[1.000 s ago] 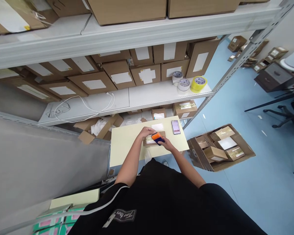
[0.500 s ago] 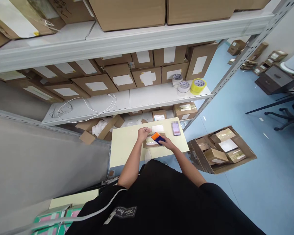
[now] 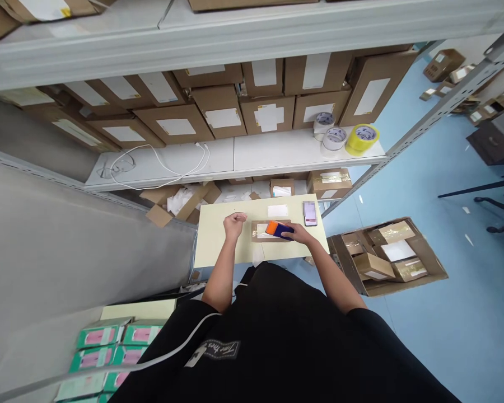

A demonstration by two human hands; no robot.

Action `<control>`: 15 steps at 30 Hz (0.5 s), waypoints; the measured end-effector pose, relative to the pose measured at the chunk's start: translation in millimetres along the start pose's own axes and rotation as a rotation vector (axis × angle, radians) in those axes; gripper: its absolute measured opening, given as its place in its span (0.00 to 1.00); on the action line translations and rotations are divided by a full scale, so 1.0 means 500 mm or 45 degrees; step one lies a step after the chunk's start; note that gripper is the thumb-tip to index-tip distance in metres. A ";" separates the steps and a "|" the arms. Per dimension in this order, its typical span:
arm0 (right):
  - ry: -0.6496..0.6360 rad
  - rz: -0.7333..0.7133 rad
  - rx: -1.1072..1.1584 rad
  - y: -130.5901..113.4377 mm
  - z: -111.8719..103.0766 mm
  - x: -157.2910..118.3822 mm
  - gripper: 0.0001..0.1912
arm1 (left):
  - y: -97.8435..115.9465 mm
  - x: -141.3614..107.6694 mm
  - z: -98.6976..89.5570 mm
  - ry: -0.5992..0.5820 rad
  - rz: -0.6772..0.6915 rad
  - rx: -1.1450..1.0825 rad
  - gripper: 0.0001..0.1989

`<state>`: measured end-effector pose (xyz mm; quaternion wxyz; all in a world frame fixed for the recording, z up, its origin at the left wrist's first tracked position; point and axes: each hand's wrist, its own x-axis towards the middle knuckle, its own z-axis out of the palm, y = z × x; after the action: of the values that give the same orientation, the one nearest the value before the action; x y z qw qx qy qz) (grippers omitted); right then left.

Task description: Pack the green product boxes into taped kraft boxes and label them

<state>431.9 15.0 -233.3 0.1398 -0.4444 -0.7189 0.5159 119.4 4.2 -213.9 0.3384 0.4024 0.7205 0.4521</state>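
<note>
A small taped cardboard box (image 3: 254, 234) with a white label lies on the cream table. Just over its label, my right hand (image 3: 296, 232) grips an orange and dark blue hand-held block (image 3: 279, 229), whose exact kind I cannot make out. The orange end points left. My left hand (image 3: 234, 225) hovers left of the box, fingers loosely curved and nothing visible in them. A white paper slip (image 3: 278, 210) rests behind the box. To the right of it lies a phone (image 3: 309, 213).
A shelf rack (image 3: 260, 155) with labelled boxes, a white cable (image 3: 163, 168) and tape rolls (image 3: 362, 139) stands behind the table (image 3: 210, 246). An open carton (image 3: 434, 268) holding parcels is on the floor at right. Green and pink boxes (image 3: 96, 358) are stacked at lower left.
My left hand has drawn away from the box to the left. The block in my right hand has turned flatter over the label. The camera view has shifted.
</note>
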 end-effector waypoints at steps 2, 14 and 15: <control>-0.041 0.042 -0.125 -0.003 -0.007 0.001 0.26 | -0.029 0.004 -0.019 0.016 -0.054 -0.028 0.06; -0.071 0.247 -0.734 -0.059 0.029 0.078 0.33 | -0.177 -0.020 -0.003 0.110 -0.613 -0.325 0.07; -0.068 0.262 -0.756 -0.062 0.030 0.081 0.34 | -0.185 -0.020 0.000 0.103 -0.636 -0.333 0.08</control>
<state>383.7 35.0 -223.3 -0.0679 -0.5227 -0.7927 0.3063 98.3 -29.4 -298.1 0.4593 0.1469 0.7460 0.4593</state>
